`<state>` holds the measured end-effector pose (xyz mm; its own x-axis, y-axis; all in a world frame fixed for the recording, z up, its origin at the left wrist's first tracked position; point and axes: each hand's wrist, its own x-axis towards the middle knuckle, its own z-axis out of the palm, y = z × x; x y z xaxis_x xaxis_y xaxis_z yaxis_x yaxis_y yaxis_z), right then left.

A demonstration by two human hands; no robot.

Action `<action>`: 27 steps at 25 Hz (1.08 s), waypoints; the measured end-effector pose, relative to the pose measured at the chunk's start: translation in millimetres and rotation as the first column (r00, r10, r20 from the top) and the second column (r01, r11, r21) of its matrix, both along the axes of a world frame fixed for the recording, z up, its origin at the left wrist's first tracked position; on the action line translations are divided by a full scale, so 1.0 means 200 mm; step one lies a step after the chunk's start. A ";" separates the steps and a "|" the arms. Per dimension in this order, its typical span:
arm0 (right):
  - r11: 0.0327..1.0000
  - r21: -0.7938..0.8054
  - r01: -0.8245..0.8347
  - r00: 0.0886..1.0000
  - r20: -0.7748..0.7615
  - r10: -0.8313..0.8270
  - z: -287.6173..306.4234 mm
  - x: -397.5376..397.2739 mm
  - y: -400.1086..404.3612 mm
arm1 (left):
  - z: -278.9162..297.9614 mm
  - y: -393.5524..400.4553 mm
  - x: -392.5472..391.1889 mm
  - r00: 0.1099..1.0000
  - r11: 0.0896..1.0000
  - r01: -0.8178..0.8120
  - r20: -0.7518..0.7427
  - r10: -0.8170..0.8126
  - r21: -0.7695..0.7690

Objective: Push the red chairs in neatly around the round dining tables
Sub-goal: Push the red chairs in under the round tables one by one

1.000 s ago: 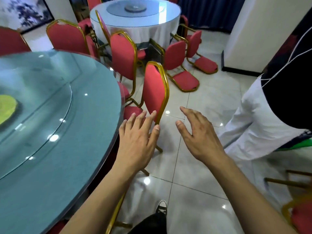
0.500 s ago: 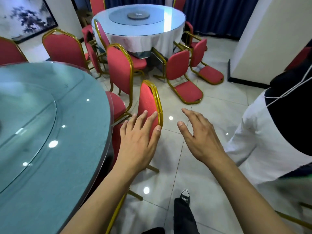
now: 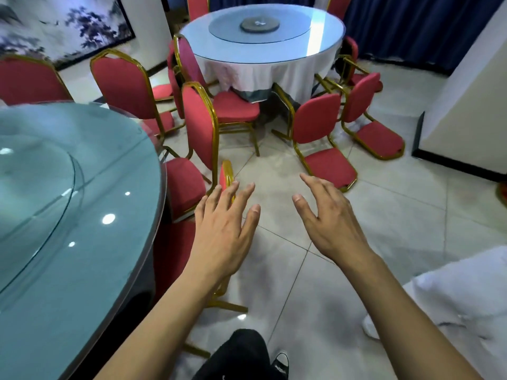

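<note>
A round glass-topped table (image 3: 68, 229) fills the left. Right beside its edge stands a red chair with a gold frame (image 3: 226, 175), its back mostly hidden by my left hand (image 3: 223, 231). That hand lies flat over the chair's back, fingers spread; I cannot tell if it touches. My right hand (image 3: 329, 220) hovers open over the floor to the right, holding nothing. Another red chair (image 3: 197, 124) stands just beyond, its seat under the table's rim. A second round table (image 3: 260, 56) with a white cloth stands at the back, with two red chairs (image 3: 315, 124) tipped over on the floor beside it.
More red chairs (image 3: 120, 83) ring the near table's far side. A white pillar (image 3: 466, 100) rises at the right. Someone in white clothing (image 3: 452, 303) stands at the lower right. My dark trouser leg and shoe (image 3: 247, 355) show at the bottom. Grey tiled floor lies between.
The near chair has slid in toward the table and its back now sits mostly beneath my left hand. My view has shifted forward; both hands stay open.
</note>
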<state>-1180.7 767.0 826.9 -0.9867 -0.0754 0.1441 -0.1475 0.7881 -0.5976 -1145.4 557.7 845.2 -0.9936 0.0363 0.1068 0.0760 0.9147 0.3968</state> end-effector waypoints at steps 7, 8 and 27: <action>1.000 -0.002 -0.007 1.000 0.027 0.007 -0.05 -0.51 0.26 | -0.06 0.30 -0.57 0.999 1.000 0.007 -0.035 -0.008 -0.011; 1.000 0.003 -0.002 1.000 0.022 0.002 -0.06 -0.60 0.30 | -0.07 0.34 -0.67 0.999 1.000 0.011 -0.037 -0.012 -0.013; 0.997 0.015 0.080 0.993 0.084 -0.081 -0.16 -2.15 0.86 | -0.15 0.90 -2.34 0.996 0.995 0.090 0.014 -0.090 -0.032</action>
